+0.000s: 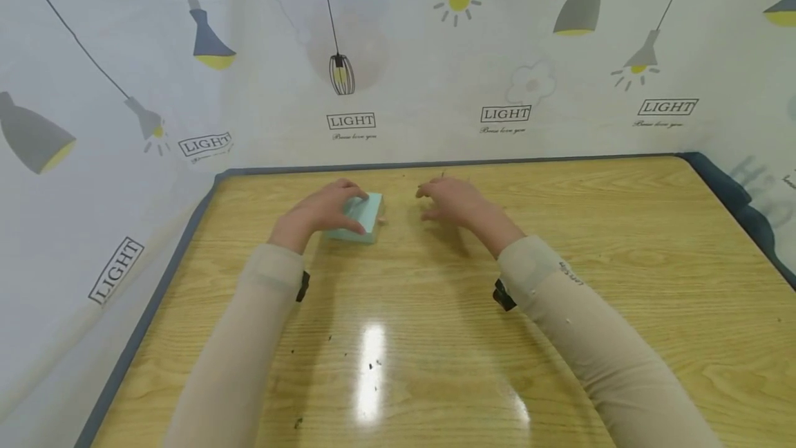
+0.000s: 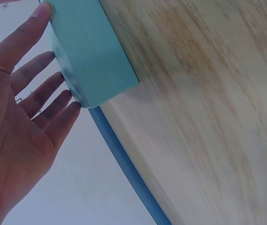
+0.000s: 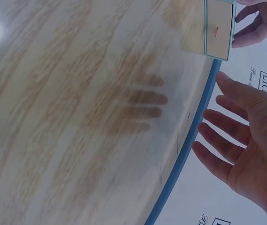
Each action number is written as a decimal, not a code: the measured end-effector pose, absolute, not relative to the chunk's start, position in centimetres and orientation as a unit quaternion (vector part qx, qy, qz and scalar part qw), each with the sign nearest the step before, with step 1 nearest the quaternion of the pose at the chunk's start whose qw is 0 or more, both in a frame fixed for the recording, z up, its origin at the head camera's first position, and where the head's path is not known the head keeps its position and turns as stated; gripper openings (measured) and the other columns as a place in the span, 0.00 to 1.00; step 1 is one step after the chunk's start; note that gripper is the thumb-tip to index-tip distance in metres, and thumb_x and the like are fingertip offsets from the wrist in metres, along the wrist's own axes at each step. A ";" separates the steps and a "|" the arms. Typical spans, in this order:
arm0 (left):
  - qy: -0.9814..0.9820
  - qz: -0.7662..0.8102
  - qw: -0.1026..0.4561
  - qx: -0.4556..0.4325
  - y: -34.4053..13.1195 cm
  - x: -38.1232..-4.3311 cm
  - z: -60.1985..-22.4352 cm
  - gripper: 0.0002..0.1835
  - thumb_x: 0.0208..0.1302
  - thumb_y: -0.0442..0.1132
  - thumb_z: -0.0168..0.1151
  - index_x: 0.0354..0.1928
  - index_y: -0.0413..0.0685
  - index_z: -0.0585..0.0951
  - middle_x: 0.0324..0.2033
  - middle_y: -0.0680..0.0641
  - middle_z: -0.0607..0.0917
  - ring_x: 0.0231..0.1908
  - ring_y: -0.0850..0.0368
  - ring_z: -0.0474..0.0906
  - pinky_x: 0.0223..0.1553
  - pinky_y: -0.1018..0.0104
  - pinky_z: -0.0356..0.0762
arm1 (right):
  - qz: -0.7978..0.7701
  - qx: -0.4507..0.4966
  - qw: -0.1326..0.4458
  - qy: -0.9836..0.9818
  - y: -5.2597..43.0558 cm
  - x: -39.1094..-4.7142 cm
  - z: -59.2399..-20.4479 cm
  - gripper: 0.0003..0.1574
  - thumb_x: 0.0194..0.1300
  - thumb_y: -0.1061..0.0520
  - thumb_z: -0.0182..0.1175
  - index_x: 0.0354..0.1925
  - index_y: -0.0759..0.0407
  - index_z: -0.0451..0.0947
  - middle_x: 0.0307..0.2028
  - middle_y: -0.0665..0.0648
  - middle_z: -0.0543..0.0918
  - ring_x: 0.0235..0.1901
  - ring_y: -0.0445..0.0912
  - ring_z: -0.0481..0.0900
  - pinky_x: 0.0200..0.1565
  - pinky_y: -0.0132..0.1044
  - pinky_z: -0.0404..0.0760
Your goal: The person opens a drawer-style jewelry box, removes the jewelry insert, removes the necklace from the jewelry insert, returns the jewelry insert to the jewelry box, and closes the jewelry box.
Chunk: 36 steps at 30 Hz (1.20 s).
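saw a pale teal box (image 2: pixel 91 51), sharp-cornered, a small orange tab (image 3: pixel 217 33) on its tan end (image 3: pixel 214 49), left of centre near the far edge; saw left hand (image 1: pixel 323 209) touching it with nearly straight fingers, right hand (image 1: pixel 456 200) released, fingers apart; noted open space rightward, blue edging (image 2: pixel 126 161), glossy wood-grain table (image 1: pixel 423 337), lamp-printed walls (image 1: pixel 404 88).

Box (image 1: pixel 368 218) on table (image 1: pixel 423 365), left of middle and close to the far edge, with left hand (image 1: pixel 320 209) over its left part, fingertips at its top, and right hand (image 1: pixel 457 202) to the right across a short gap. Small tab (image 3: pixel 217 33) on the box's right side, though too small to tell whether it sticks out or lies flat. Specks (image 1: pixel 373 366) on tabletop between the forearms, nearer the wearer than the box; edge strip (image 1: pixel 435 164) runs behind both hands, printed cloth (image 1: pixel 423 137) beyond it.
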<state>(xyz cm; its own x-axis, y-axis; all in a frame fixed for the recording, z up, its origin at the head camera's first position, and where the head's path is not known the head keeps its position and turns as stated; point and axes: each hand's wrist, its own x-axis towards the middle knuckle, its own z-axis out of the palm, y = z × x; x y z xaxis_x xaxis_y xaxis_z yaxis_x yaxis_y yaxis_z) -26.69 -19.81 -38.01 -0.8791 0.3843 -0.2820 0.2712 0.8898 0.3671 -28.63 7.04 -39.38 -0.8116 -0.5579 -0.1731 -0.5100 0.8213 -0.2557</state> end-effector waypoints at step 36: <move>0.948 0.142 0.172 0.226 -16.6 -28.3 -38.4 0.36 0.59 0.45 0.73 0.70 0.51 0.72 0.73 0.41 0.65 0.72 0.42 0.62 0.74 0.47 0.61 | -0.104 -0.290 0.124 0.943 5.5 -28.0 -39.9 0.30 0.67 0.46 0.65 0.63 0.55 0.75 0.67 0.60 0.75 0.65 0.57 0.74 0.67 0.54 0.74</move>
<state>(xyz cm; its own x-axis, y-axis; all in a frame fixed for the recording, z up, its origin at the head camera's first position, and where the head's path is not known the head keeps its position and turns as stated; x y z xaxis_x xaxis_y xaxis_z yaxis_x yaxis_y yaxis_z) -28.30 -16.62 -38.40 -0.8387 0.4776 -0.2618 0.3801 0.8575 0.3466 -28.01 5.53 -39.87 -0.8012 -0.5727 -0.1733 -0.5212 0.8103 -0.2680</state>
